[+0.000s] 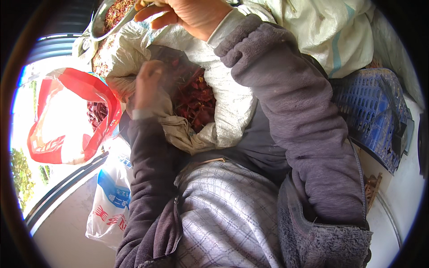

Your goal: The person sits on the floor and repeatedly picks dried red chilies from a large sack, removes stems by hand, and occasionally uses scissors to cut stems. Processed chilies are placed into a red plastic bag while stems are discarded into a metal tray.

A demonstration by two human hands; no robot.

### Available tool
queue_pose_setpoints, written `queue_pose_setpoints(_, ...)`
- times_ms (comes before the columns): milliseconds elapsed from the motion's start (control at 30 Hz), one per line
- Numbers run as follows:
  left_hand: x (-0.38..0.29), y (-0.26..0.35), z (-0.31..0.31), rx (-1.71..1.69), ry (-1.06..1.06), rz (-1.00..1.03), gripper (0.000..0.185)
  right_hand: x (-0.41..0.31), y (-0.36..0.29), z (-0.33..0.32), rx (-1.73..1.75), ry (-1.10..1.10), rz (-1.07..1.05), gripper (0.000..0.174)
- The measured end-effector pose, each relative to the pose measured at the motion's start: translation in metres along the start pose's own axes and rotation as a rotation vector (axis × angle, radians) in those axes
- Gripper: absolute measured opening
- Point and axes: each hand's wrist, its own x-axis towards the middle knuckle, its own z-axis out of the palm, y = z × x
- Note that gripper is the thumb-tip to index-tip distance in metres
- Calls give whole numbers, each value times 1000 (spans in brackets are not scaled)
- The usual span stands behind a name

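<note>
An open white woven sack (231,114) stands before me with its rim rolled outward, holding dried red chillies (196,104). Over the left side of its mouth is my left hand (149,83), motion-blurred, its fingers curled; whether it grips anything is unclear. My right hand (187,16) reaches across beyond the sack's far rim, near a pale basin (97,28) with reddish and yellowish bits (117,15). Its fingertips run to the top edge of the view, so what they hold does not show.
On the left a red and white bag (37,137) contains dark red dried chillies (97,114). Below it lies a white and blue printed plastic bag (109,204). A blue plastic crate (365,107) leans at right, under another white woven sack (311,37).
</note>
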Motion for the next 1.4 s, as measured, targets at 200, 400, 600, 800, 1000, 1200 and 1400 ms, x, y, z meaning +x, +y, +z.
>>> queue_pose_setpoints(200,0,-27,26,933,-142,-3,38,1,2,-8,-9,0,148,15)
queue_pose_setpoints(400,-6,-52,-6,767,-17,161,33,5,16,-24,-78,28,262,16)
queue_pose_setpoints(600,-21,-37,-6,208,195,59,37,0,40,-23,-998,-84,141,36)
queue_pose_setpoints(800,-22,23,-6,27,142,105,38,-9,58,-9,-1456,-337,145,58)
queue_pose_setpoints(1000,-14,68,-19,410,91,457,34,-4,68,-7,-1359,-303,-34,58)
queue_pose_setpoints(1200,-11,93,-21,256,38,254,16,-4,54,-7,-1544,-408,-368,40)
queue_pose_setpoints(1400,-3,99,-16,441,77,187,21,-11,48,-6,-1932,-416,-532,22)
